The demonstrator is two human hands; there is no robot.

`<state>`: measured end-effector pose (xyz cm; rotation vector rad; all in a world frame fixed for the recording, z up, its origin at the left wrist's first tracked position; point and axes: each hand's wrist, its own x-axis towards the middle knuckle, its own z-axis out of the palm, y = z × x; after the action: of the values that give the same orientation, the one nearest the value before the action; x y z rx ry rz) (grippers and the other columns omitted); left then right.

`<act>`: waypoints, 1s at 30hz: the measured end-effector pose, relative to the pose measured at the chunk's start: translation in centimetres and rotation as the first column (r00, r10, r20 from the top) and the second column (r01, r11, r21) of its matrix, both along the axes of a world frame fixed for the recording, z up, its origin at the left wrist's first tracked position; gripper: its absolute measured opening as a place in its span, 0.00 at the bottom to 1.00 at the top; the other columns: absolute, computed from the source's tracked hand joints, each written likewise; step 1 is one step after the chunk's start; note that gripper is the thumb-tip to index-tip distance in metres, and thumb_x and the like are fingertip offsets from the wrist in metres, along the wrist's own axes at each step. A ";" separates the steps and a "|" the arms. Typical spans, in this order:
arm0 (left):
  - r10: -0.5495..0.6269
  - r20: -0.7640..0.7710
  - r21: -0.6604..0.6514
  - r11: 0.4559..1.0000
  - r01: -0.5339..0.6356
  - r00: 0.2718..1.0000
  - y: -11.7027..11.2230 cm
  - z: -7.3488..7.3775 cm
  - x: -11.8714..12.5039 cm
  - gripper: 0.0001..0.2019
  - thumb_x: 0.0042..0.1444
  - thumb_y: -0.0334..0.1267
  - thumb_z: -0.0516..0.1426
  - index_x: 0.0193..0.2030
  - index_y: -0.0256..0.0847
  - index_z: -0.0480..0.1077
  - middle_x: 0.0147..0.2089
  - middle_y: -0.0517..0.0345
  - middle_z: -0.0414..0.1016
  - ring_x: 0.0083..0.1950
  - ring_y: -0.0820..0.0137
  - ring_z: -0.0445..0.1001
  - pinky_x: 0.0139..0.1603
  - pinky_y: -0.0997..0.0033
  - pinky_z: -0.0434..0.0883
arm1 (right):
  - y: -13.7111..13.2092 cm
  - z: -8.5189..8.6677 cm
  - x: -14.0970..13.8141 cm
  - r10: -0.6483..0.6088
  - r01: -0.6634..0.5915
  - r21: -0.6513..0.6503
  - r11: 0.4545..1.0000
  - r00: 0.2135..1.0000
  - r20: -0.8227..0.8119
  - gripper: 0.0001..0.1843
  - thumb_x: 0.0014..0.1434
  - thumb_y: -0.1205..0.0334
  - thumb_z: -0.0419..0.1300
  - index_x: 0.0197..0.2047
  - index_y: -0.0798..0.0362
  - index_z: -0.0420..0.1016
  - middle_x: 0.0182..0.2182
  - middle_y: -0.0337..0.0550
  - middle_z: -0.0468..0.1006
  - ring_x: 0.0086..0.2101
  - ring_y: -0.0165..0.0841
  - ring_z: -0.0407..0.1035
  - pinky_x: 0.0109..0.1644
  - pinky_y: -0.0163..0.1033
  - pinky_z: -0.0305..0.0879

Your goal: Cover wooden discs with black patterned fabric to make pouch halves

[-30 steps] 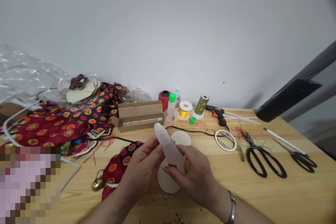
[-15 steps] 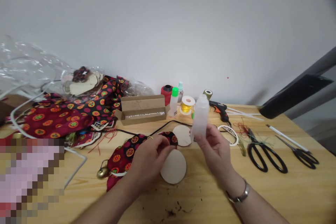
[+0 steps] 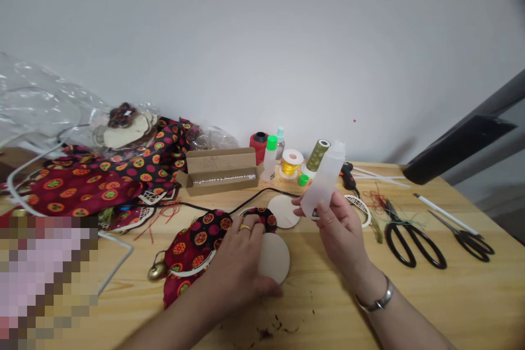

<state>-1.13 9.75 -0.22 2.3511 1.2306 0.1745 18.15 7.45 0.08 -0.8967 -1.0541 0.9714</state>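
My right hand [image 3: 340,219] grips a translucent white squeeze bottle [image 3: 322,183], uncapped and tilted with its nozzle up to the right. My left hand [image 3: 241,257] spans the left side of a round cream disc [image 3: 275,260] on the table. Its thumb is spread from the fingers and lies at the disc's lower edge; the fingertips are partly hidden. A second pale disc [image 3: 283,211] lies just behind. Patterned red and black fabric [image 3: 192,246] is left of and partly under my left hand, with a brass bell [image 3: 158,270] beside it.
At the back stand a cardboard box [image 3: 221,180], a green-capped bottle [image 3: 269,158], a yellow thread spool [image 3: 290,164] and an olive thread spool [image 3: 318,156]. A green cap [image 3: 303,180] lies near them. Large scissors [image 3: 414,240] and small scissors [image 3: 467,240] lie right. A black cable [image 3: 254,195] crosses the table.
My left hand has opened and spread over the near disc, its thumb now at the lower edge. My right hand has tilted the bottle rightward, uncovering the olive spool and the green cap.
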 end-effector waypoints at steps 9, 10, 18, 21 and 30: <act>0.180 0.189 -0.182 0.973 -0.145 0.965 0.0 0.4 0.1 0.11 0.52 0.36 0.55 0.42 0.42 0.62 0.41 0.54 0.72 0.42 0.61 0.72 0.42 0.61 0.66 | 0.1 0.4 0.5 0.026 -0.024 0.024 0.999 0.997 -0.075 0.12 0.63 0.56 0.56 0.47 0.51 0.70 0.37 0.44 0.77 0.38 0.36 0.73 0.40 0.44 0.70; 0.211 0.234 -0.206 0.965 -0.164 0.949 0.1 0.3 0.1 0.07 0.54 0.37 0.53 0.40 0.42 0.61 0.38 0.56 0.72 0.39 0.63 0.72 0.40 0.63 0.66 | 0.1 0.5 0.5 0.036 -0.033 0.033 0.999 0.996 -0.083 0.11 0.63 0.56 0.56 0.47 0.51 0.70 0.37 0.44 0.77 0.37 0.36 0.73 0.40 0.43 0.70; 0.652 0.565 -0.669 0.721 -0.181 0.505 1.7 1.0 -0.1 0.17 0.50 0.42 0.58 0.46 0.38 0.64 0.37 0.54 0.78 0.30 0.68 0.74 0.21 0.74 0.69 | -0.1 0.9 0.4 0.092 -0.092 0.048 0.995 0.996 -0.008 0.14 0.63 0.54 0.56 0.49 0.50 0.69 0.32 0.41 0.73 0.32 0.32 0.67 0.38 0.39 0.63; 0.738 0.562 -0.759 0.640 -0.120 0.374 1.8 1.8 -0.1 0.21 0.46 0.39 0.61 0.47 0.34 0.68 0.39 0.52 0.80 0.30 0.69 0.77 0.28 0.72 0.75 | -0.3 0.7 0.2 0.104 -0.104 0.003 0.995 0.995 0.015 0.17 0.62 0.52 0.56 0.52 0.50 0.67 0.29 0.39 0.72 0.31 0.32 0.65 0.37 0.39 0.61; 0.760 0.623 -0.765 0.641 -0.059 0.182 1.9 1.5 -0.4 0.22 0.44 0.41 0.65 0.46 0.33 0.73 0.41 0.51 0.81 0.38 0.63 0.79 0.32 0.72 0.78 | -1.1 0.4 -0.1 0.028 0.011 -0.173 0.985 0.975 0.219 0.17 0.58 0.52 0.61 0.48 0.50 0.72 0.30 0.40 0.73 0.28 0.31 0.65 0.31 0.35 0.63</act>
<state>-1.58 11.63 1.32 0.8213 1.0142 1.0477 18.04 6.40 0.49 -1.1652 -1.1733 0.9982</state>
